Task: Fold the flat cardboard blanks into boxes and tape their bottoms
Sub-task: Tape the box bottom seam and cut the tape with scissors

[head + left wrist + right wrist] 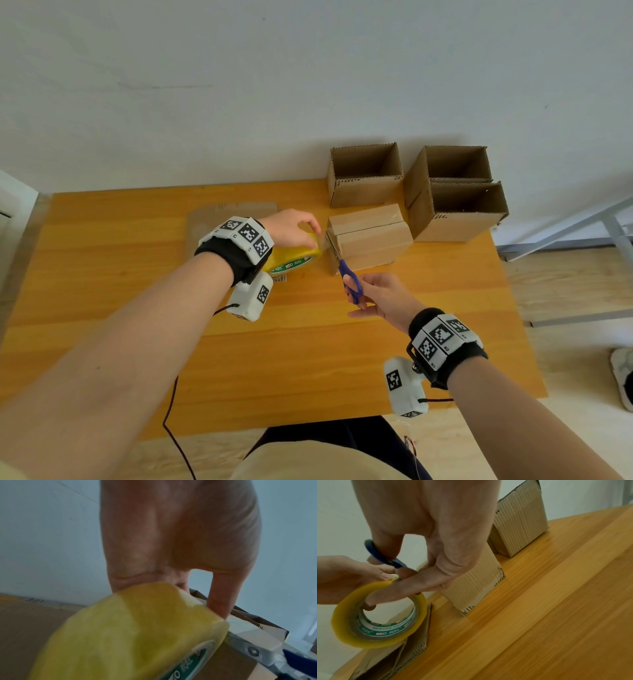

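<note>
1. The box point(371, 236) I am taping stands upside down on the desk point(102, 274), near its far edge, with its closed bottom up.
2. My left hand point(291, 228) holds the yellow tape roll point(294, 258) at 9 o'clock of this box, fingers curled around it in a firm grip.
3. My right hand point(380, 296) holds the blue scissors point(347, 274) at 6 o'clock, fingers in the handles, blades at the tape strip beside the box.
4. Three open boxes point(366, 174) stand at 12 and 2 o'clock.
5. A flat blank point(219, 212) lies at 9 o'clock, behind my left wrist.
</note>
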The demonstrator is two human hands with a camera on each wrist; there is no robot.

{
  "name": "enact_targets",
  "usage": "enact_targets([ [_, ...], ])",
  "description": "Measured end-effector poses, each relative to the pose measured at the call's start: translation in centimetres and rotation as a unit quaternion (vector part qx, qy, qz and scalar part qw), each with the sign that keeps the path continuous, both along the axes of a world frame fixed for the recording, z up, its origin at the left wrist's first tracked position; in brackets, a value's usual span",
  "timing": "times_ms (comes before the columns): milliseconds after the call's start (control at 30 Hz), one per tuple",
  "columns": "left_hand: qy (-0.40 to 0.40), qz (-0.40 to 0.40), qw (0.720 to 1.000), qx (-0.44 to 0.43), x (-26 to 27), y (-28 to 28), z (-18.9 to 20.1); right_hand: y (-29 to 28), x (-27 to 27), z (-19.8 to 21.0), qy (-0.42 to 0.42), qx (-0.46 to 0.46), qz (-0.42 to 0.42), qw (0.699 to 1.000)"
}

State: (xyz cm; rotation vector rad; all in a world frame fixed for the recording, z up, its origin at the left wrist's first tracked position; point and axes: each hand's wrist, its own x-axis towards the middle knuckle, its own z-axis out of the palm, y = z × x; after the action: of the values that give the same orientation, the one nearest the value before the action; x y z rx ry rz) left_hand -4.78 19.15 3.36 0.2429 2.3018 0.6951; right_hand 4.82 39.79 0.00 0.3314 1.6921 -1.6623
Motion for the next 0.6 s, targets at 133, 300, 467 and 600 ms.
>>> enact_targets([
  [133,-0.006,0.021,1.0,0.008,0.2,0.4,0.0,0.1,0.0,0.1,0.011,0.01,0.002,1.0],
  [300,0.023,-0.004,1.0,-0.021,0.5,0.7,0.4,0.6,0.0,0.4,0.018,0.019,0.009,1.0],
  [467,0.076,-0.052,0.992,-0.086,0.2,0.8,0.8,0.7,-0.2,0.7,0.019,0.025,0.021,0.999],
  [600,0.103,-0.088,0.978,-0.158,-0.1,0.9,1.3,0.6,-0.5,1.2,0.033,0.035,0.036,0.998],
])
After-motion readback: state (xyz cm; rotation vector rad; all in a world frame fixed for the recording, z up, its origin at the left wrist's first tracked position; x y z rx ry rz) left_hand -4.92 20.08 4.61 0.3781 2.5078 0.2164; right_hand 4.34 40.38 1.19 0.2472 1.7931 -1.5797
